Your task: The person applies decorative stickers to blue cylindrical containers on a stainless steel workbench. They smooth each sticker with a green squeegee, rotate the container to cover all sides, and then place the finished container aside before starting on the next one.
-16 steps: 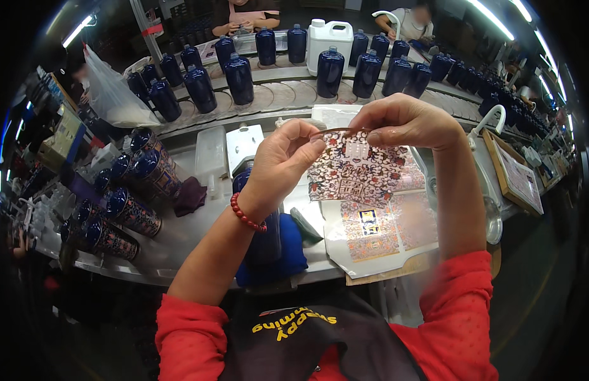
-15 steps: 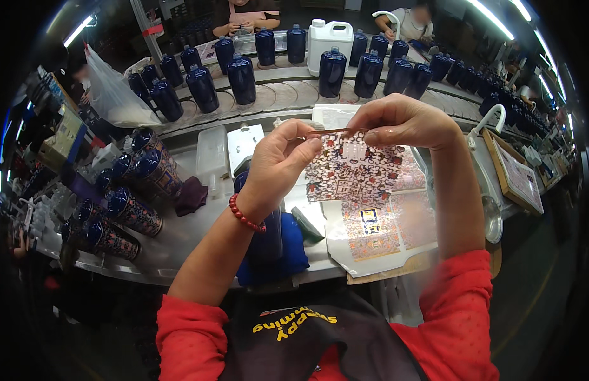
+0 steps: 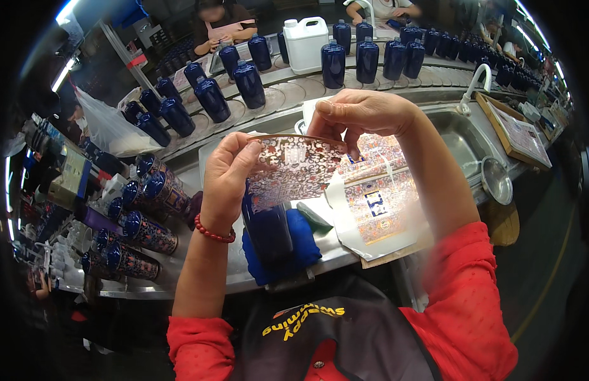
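A thin patterned transfer film, see-through between its scrolls, hangs by its upper edge between my hands. My left hand, with a red bead bracelet at the wrist, pinches its upper left corner. At the other upper corner my right hand has its fingers closed on the film's edge, partly hidden by the hand itself. Below the film a dark blue bottle lies on a bright blue cloth, its upper part covered by the film. A dark green flat piece lies beside the cloth.
Printed transfer sheets lie on a board to the right, near a sink and a metal bowl. Decorated bottles stand at left. Plain blue bottles and a white jug line the conveyor; co-workers sit beyond.
Both hands have carried the film left, from above the printed sheets to over the blue bottle. The right hand's fingers have shifted along the film's edge. The whole view has turned slightly.
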A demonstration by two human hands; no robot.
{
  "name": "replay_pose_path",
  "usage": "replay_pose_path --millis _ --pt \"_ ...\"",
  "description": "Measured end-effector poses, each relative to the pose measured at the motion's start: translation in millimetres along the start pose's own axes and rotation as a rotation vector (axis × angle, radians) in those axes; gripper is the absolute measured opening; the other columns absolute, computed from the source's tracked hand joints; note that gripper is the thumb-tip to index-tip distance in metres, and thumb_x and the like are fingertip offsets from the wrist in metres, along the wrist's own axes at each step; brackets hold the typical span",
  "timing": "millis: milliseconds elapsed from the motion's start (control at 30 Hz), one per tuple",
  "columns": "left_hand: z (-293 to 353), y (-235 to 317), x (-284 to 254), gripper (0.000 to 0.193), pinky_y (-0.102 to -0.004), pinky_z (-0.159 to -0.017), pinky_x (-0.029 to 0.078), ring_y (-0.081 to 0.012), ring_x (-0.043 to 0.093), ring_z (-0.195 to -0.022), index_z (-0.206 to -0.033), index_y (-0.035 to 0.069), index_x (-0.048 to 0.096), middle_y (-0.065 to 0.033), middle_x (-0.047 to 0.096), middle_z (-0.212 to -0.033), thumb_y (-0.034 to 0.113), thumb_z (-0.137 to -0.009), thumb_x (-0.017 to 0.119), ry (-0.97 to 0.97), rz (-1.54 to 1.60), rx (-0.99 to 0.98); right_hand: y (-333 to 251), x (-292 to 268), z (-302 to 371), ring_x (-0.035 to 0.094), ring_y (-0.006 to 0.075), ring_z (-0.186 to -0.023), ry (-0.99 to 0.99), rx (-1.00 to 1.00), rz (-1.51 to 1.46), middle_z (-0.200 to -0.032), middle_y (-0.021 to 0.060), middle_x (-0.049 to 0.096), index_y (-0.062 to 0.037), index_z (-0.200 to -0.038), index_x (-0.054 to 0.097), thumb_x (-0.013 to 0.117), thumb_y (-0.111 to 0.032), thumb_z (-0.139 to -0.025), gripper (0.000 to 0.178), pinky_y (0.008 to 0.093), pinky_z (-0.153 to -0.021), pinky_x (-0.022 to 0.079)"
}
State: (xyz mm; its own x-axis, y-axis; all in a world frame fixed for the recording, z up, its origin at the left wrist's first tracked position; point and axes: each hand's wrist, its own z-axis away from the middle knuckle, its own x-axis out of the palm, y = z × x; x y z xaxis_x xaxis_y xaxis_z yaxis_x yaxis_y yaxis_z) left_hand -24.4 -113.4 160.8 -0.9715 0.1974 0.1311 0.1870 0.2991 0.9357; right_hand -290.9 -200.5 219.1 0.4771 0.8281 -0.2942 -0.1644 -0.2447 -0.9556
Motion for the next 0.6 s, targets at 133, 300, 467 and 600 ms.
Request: replay_pose_path --millis 133,300,467,600 --pt "0 6 -3 0.012 -0.0298 -0.079 0.059 -0.011 0.068 -0.085 -0.106 0.002 0.061 -0.0061 0.068 -0.101 0.013 -0.104 0.056 -0.022 -0.002 -0.027 2 -2 -1 0.064 0.0126 -0.063 0.01 -0.009 0.043 -0.074 0.0042 0.062 0.0026 -0.106 0.072 0.053 -0.052 -0.105 0.058 0.0258 -0.053 0.058" --pt "-4 6 -6 0.013 -0.0279 -0.077 0.059 -0.0048 0.061 -0.076 -0.105 0.002 0.063 -0.0004 0.064 -0.09 0.014 -0.104 0.058 -0.071 0.046 -0.027 6 -3 -3 0.065 0.0062 -0.06 -0.03 -0.019 0.113 -0.074 -0.0005 0.063 0.002 -0.111 0.069 0.069 -0.027 -0.099 0.031 0.021 -0.054 0.058" --pt "-10 6 -9 0.015 -0.0287 -0.077 0.062 -0.0129 0.071 -0.082 -0.105 0.001 0.062 -0.0101 0.071 -0.101 0.015 -0.104 0.056 -0.082 0.034 -0.033 8 -5 -5 0.065 0.0064 -0.061 0.016 -0.029 0.164 -0.077 0.0008 0.064 0.0024 -0.111 0.068 0.067 -0.017 -0.1 0.022 0.0195 -0.052 0.057" --pt "-10 6 -9 0.017 -0.0283 -0.077 0.063 -0.011 0.072 -0.08 -0.105 0.001 0.064 -0.0092 0.072 -0.098 0.017 -0.105 0.057 -0.104 0.015 -0.032 11 -10 -4 0.066 0.0076 -0.059 0.013 -0.073 0.216 -0.079 0.0059 0.069 0.0023 -0.108 0.069 0.066 -0.017 -0.101 0.021 0.0187 -0.051 0.055"
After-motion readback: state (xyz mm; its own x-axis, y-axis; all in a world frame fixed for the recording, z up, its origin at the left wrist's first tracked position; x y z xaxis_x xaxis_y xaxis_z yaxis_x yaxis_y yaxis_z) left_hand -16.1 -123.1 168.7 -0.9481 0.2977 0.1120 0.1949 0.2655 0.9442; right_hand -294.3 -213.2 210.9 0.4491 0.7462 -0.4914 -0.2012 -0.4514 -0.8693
